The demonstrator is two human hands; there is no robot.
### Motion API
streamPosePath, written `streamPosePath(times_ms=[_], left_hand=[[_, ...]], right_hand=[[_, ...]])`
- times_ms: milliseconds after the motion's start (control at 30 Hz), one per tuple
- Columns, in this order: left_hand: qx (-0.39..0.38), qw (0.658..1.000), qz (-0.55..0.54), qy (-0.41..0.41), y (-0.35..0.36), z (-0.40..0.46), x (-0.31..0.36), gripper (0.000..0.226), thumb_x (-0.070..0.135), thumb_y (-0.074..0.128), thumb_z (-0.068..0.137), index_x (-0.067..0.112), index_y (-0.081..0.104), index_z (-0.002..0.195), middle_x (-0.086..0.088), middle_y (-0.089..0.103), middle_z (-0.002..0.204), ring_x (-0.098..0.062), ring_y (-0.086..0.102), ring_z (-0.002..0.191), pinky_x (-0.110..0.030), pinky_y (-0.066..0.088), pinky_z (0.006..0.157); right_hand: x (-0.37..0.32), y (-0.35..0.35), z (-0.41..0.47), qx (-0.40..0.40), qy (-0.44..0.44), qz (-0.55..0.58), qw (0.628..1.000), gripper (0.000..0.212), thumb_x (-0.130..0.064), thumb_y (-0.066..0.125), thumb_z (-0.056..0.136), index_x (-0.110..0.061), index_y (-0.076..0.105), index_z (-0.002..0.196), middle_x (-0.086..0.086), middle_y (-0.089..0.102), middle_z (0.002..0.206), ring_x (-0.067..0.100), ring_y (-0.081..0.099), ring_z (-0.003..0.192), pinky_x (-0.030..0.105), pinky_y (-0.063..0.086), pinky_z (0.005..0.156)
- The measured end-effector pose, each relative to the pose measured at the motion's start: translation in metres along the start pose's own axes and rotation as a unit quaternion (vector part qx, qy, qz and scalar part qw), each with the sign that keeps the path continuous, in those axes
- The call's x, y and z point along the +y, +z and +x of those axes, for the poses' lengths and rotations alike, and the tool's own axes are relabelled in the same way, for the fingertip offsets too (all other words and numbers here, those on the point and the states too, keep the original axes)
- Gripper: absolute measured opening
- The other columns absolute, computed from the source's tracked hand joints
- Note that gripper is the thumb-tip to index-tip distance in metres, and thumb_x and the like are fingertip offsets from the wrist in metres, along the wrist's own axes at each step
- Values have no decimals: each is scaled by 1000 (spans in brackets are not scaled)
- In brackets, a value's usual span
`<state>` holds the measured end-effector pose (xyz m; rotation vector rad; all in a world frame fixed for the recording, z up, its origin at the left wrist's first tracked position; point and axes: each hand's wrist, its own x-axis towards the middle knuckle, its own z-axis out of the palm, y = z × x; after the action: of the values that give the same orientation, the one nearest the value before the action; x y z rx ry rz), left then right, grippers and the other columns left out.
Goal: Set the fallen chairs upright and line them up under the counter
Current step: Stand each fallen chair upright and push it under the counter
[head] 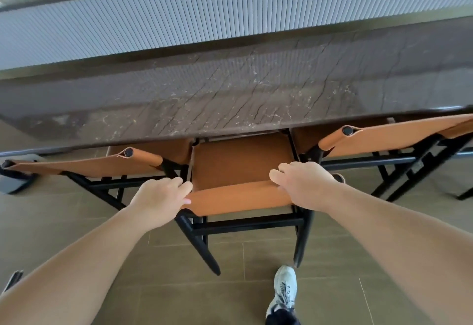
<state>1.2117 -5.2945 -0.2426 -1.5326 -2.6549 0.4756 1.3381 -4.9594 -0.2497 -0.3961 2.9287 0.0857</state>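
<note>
Three chairs with tan leather seats and black frames stand upright at the dark marble counter (230, 89). The middle chair (240, 196) stands right in front of me, its seat partly under the counter edge. My left hand (161, 196) grips the left end of its tan backrest. On the right end of the same backrest rests my right hand (304, 184), fingers curled over the top. The left chair (102, 164) and the right chair (384, 138) stand on either side, pushed in under the counter.
A ribbed white panel (179, 17) rises behind the counter top. Brown floor tiles (332, 260) lie below, with my white shoe (284, 291) near the middle chair's right rear leg. A dark object (12, 179) sits at the far left by the floor.
</note>
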Motion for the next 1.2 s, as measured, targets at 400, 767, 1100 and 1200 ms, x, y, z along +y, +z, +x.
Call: streamPosePath(times_ms=[400,767,1100,1200], left_hand=[[4,999,-18,47,31,-60,35,36,13,87,65,20,55,78,5,46,62,-15,28,50,-26,19,42],[64,994,-39,77,30,-26,-30,26,16,85,71,13,59,75,-3,45,61,-22,42,44,-26,23,38],[68,996,-29,51,32,10,-101,16,19,74,81,12,61,76,-2,48,62,-25,47,50,-28,31,42],[43,998,-23,43,33,12,-109,17,21,78,79,12,63,76,-2,52,63,-25,49,50,-27,30,42]], right_hand=[[-42,42,-51,-54,13,-15,998,39,3,45,79,-26,37,106,-4,32,87,21,39,70,36,38,52],[-46,28,-7,-19,12,11,1000,35,-1,46,82,-22,40,108,-2,37,85,22,40,67,35,34,49],[-56,9,46,22,20,19,999,34,2,48,81,-18,44,107,-1,34,80,21,37,61,32,26,44],[-58,7,58,33,22,31,999,33,3,46,82,-20,43,106,-2,33,78,19,34,60,31,23,44]])
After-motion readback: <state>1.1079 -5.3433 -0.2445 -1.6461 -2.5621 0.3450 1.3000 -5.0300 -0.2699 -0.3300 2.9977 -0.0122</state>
